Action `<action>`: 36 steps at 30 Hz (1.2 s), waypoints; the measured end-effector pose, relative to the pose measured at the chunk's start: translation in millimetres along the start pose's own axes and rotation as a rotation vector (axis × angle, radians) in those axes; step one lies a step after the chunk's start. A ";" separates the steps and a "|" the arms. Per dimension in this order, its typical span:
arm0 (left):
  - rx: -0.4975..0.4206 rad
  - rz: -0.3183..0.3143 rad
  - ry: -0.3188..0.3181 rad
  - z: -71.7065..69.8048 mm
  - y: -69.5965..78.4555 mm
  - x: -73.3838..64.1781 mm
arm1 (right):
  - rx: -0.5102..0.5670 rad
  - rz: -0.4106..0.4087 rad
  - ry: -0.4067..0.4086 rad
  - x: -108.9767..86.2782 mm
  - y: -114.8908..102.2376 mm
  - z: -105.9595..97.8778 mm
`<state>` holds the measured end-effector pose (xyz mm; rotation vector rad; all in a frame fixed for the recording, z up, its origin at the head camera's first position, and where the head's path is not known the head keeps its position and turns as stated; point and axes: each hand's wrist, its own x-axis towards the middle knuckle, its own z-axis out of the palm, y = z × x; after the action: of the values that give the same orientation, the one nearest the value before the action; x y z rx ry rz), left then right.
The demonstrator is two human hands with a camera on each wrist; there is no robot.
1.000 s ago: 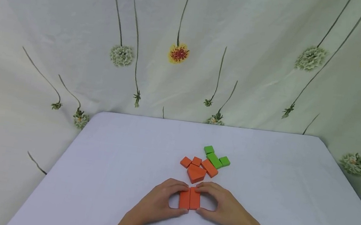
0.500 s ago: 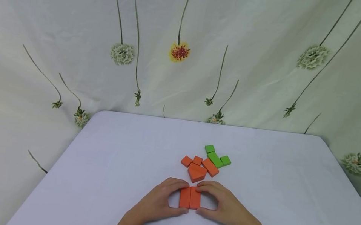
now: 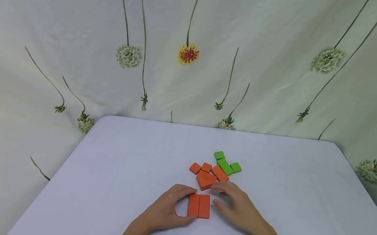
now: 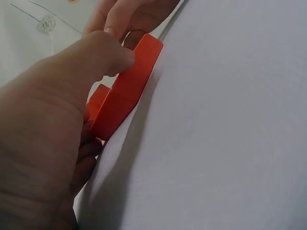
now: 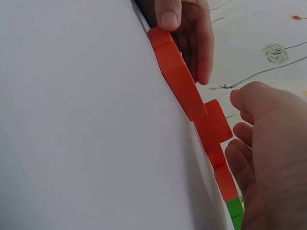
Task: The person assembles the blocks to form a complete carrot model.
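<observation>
Two orange rectangular blocks lie side by side on the table, a left orange block point(image 3: 193, 204) and a right orange block point(image 3: 204, 207). My left hand point(image 3: 166, 209) grips the left one by its ends, thumb at the near end and fingers at the far end. In the left wrist view its thumb point(image 4: 120, 60) presses the orange side. My right hand point(image 3: 244, 212) is apart from the pair, just to their right, fingers loosely bent and holding nothing. Its fingertips are close to an orange five-sided block point(image 3: 205, 180); whether they touch it I cannot tell.
Beyond the pair, two small orange blocks point(image 3: 195, 168) and an orange oblong block point(image 3: 220, 173) surround the five-sided one. Several green blocks point(image 3: 225, 166) adjoin them farther back. The white table point(image 3: 126, 157) ends at a flowered cloth point(image 3: 172, 20).
My right hand has let go of the right orange block and moved a little right and away from me, towards the five-sided block. My left hand and the pair stay in place.
</observation>
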<state>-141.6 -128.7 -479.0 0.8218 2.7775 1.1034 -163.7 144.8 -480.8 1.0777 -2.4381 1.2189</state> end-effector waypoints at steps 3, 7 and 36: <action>0.000 -0.009 -0.010 -1.0 0.5 0.0 | -0.019 0.040 0.020 4.6 4.6 -3.7; 0.006 -0.019 -0.021 -1.4 0.4 -0.4 | -0.071 0.087 0.051 10.9 7.9 -8.0; 0.006 -0.016 -0.024 -0.9 1.1 -1.8 | -0.331 0.339 -0.130 46.1 19.3 -8.7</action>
<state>-139.8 -129.5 -477.9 0.8069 2.7645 1.0763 -210.9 135.0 -465.0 0.6896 -2.8763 0.7959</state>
